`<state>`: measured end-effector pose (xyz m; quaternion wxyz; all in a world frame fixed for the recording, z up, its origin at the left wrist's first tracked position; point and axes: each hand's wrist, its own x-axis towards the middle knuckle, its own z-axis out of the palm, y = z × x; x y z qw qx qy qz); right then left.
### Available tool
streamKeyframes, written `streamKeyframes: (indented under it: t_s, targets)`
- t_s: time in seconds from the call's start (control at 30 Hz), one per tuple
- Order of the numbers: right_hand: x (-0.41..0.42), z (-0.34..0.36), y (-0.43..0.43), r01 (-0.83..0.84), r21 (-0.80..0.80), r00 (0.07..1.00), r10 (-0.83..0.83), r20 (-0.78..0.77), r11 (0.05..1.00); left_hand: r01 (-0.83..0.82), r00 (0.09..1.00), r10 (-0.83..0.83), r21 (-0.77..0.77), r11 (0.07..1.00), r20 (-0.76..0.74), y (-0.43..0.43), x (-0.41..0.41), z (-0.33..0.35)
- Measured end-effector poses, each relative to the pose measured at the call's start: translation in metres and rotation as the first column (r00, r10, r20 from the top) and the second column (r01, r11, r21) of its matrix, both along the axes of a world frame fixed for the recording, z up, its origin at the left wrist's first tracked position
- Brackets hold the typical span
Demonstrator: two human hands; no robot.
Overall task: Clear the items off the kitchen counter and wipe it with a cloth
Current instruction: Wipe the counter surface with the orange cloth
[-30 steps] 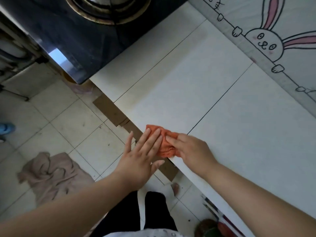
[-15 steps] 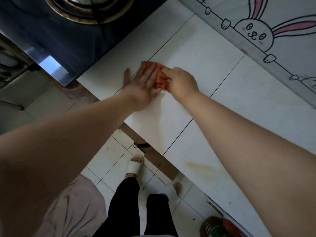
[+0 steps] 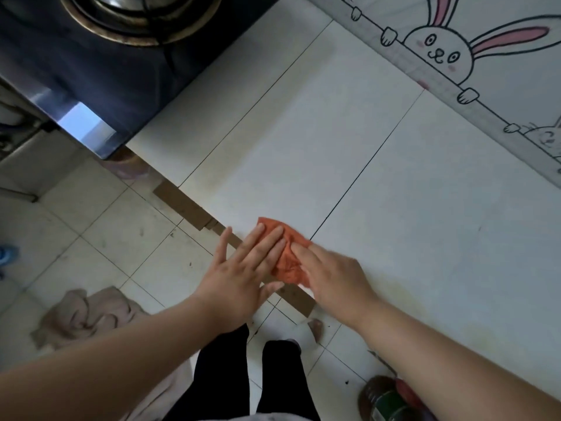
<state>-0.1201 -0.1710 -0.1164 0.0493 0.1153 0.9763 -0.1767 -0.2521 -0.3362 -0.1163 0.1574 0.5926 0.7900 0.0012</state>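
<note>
Head view: I see both hands, left hand point(image 3: 243, 278) and right hand point(image 3: 331, 275), flat, fingers extended, pressing cloth point(image 3: 288, 259) at tabletop point(image 3: 394, 208) front edge. Risk: cloth sliding over edge onto floor.

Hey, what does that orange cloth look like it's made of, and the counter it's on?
Orange cloth: soft woven or microfibre fabric, matte, judging by how it crumples and folds under the left hand and right hand. Counter: large pale tiles or stone-like slabs, smooth with a slight sheen, split by thin dark joint lines; the exact material is unclear.
</note>
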Motion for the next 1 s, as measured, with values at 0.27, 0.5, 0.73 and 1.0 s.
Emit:
streamKeyframes:
  t_s: [0.27,0.5,0.73,1.0]
  targets:
    - [-0.117,0.013,0.123,0.236,-0.003,0.972,-0.236,0.004,0.972,-0.082,0.995,0.077,-0.069,0.994,-0.07,0.135,-0.092,-0.002]
    - [-0.094,0.018,0.1,0.274,-0.018,0.962,-0.274,0.003,0.962,-0.117,0.993,0.114,-0.103,0.988,-0.036,0.134,-0.071,0.0]
    - [0.015,0.01,0.004,0.168,-0.073,0.982,-0.174,-0.077,0.983,0.048,0.999,-0.048,-0.024,0.999,-0.025,0.024,0.011,-0.007]
    - [0.054,-0.005,-0.01,0.041,0.12,0.994,-0.028,-0.107,0.992,0.124,0.992,-0.124,-0.008,0.992,-0.004,0.003,0.031,-0.002]
